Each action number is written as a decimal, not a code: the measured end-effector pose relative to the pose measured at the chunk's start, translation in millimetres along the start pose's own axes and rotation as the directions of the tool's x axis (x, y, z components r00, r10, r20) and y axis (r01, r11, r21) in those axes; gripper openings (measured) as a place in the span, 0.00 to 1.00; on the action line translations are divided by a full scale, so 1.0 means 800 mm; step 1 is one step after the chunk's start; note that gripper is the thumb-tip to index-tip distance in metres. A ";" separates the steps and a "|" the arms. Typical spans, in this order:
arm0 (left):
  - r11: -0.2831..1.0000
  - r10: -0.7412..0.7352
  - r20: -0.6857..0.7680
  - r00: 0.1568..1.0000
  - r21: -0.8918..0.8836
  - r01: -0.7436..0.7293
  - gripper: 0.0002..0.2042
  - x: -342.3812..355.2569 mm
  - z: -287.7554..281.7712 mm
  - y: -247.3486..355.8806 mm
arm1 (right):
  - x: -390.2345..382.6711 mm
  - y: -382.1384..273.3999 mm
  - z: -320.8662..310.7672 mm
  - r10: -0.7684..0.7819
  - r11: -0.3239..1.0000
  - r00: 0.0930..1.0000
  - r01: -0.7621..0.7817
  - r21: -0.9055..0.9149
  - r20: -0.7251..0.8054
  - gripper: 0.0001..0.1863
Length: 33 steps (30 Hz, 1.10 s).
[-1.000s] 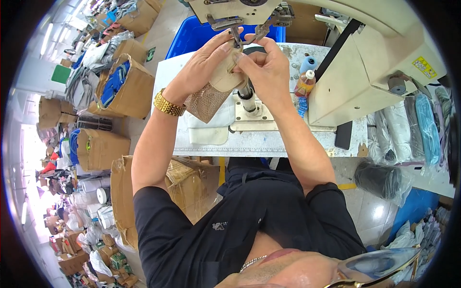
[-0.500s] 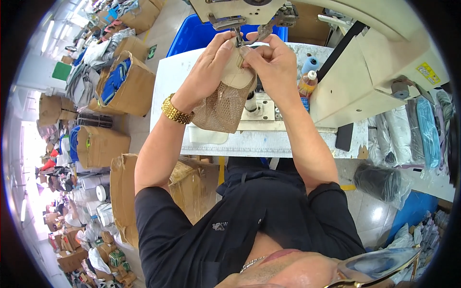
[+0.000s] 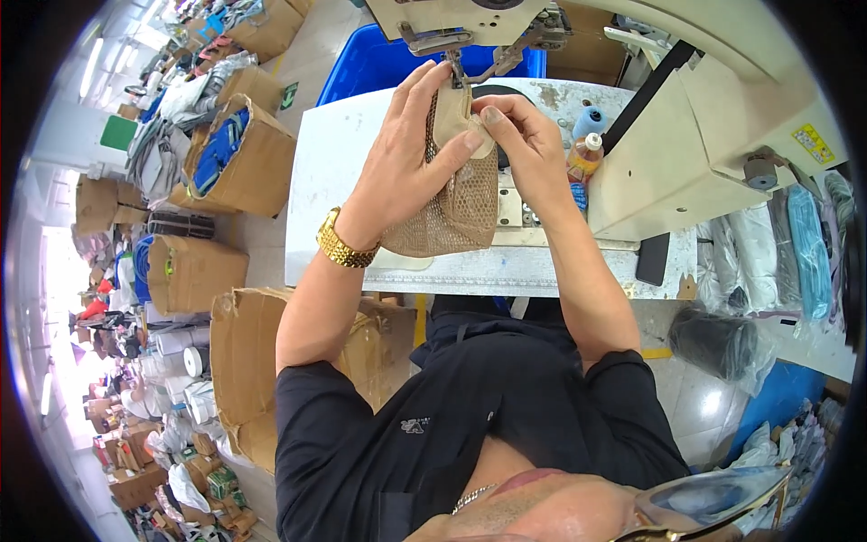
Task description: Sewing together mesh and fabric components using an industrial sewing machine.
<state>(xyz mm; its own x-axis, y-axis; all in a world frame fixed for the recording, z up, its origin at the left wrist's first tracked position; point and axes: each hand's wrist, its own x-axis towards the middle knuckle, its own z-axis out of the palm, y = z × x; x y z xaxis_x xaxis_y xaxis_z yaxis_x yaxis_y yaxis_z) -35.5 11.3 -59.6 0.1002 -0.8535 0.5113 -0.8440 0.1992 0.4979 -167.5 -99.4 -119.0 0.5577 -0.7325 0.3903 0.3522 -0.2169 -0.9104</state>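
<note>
A tan mesh piece [image 3: 452,217] with a smooth beige panel [image 3: 452,117] hangs at the needle area of a cream sewing machine [image 3: 456,68]. My left hand [image 3: 406,149] lies along its left side, fingertips close to the presser foot, thumb pressed on the panel. At the panel's right edge, my right hand [image 3: 528,144] pinches the piece between thumb and fingers. The mesh body drapes below my hands and partly covers the machine's base plate [image 3: 515,210]. Where the needle meets the material is too small to make out.
The machine's thick column [image 3: 704,172] rises at the right. Beside it on the white table [image 3: 330,163] stand a blue thread cone [image 3: 589,122] and a white-capped bottle [image 3: 585,155]. A dark phone [image 3: 652,260] lies near the front edge. A blue bin [image 3: 361,68] sits behind; cardboard boxes [image 3: 199,275] stand left.
Both hands have come slightly down and toward me. The piece has turned, with more mesh showing on its right. My right hand has shifted from near the needle to the panel's edge.
</note>
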 end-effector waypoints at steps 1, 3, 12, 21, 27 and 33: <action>1.000 0.000 -0.007 1.000 0.005 0.000 0.35 -0.002 0.001 0.000 | -0.002 0.001 0.001 -0.023 0.999 1.000 0.023 -0.022 0.001 0.13; 1.000 -0.010 -0.004 1.000 -0.005 0.010 0.35 0.000 0.002 0.003 | -0.002 0.001 -0.001 0.000 1.000 1.000 0.000 0.008 -0.003 0.13; 0.989 -0.128 0.014 0.992 -0.066 0.129 0.33 0.018 0.000 0.001 | 0.012 -0.001 -0.001 -0.027 1.000 1.000 0.027 0.016 -0.016 0.14; 0.980 -0.160 0.059 0.985 -0.108 0.166 0.33 0.027 -0.001 -0.010 | 0.006 -0.054 0.001 -0.305 0.950 0.952 0.304 0.071 0.006 0.21; 0.971 -0.190 0.036 0.981 -0.142 0.194 0.33 0.020 0.001 -0.012 | -0.023 -0.143 -0.074 -0.385 0.859 0.898 0.433 -0.274 0.212 0.20; 0.985 -0.134 -0.047 0.990 -0.113 0.128 0.31 0.021 0.008 -0.027 | 0.007 -0.294 -0.233 -0.741 0.296 0.671 0.283 -0.912 -0.033 0.19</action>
<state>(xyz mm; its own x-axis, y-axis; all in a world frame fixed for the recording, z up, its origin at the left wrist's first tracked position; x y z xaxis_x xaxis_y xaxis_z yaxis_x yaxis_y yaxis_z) -19.5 -10.3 -66.4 0.2370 -0.8492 0.4719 -0.7591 0.1413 0.6355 -387.1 -172.8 71.5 0.0888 -0.3519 0.9318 -0.4236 -0.8601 -0.2844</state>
